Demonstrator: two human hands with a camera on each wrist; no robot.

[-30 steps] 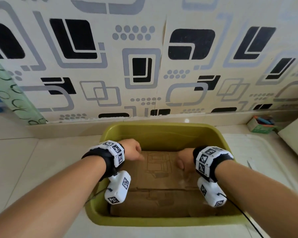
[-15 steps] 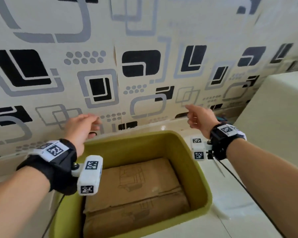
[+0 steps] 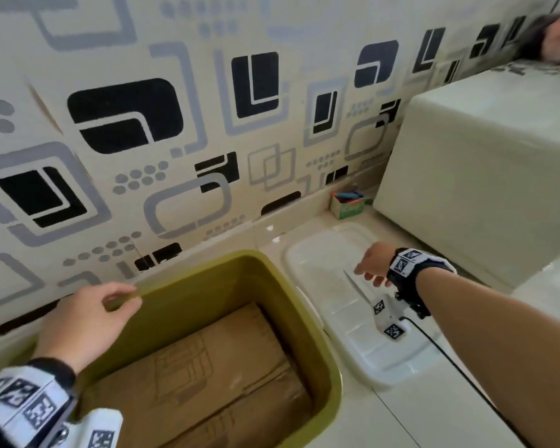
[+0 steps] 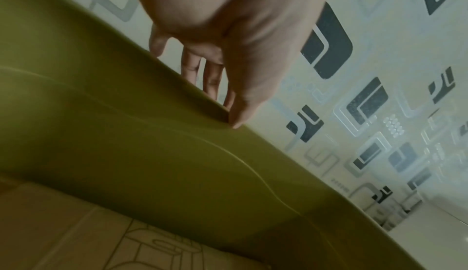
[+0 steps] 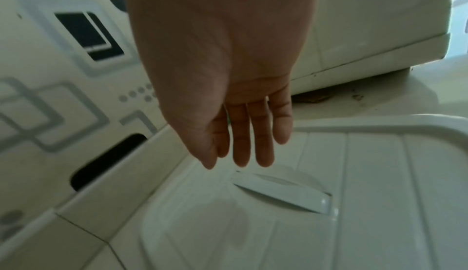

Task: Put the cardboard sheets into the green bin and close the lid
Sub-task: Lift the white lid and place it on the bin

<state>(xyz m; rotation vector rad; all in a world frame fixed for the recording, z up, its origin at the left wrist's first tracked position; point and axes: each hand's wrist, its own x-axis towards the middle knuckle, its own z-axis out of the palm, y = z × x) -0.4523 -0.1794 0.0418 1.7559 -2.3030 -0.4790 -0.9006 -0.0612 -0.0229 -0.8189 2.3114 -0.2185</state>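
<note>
The green bin stands open on the floor against the wall, with brown cardboard sheets lying flat inside it. My left hand holds the bin's far left rim. In the left wrist view its fingers reach down behind the rim and the thumb sits on the rim's edge, with cardboard below. The white lid lies flat on the floor right of the bin. My right hand hovers just over it with straight fingers, above the lid's recessed handle, and holds nothing.
A large cream cabinet stands close behind the lid on the right. A small green box of coloured items sits at the foot of the patterned wall. A black cable trails from my right wrist across the tiled floor.
Both hands came up off the cardboard. The left hand went to the bin's far rim and took hold of it. The right hand swung right and lowered over the lid.
</note>
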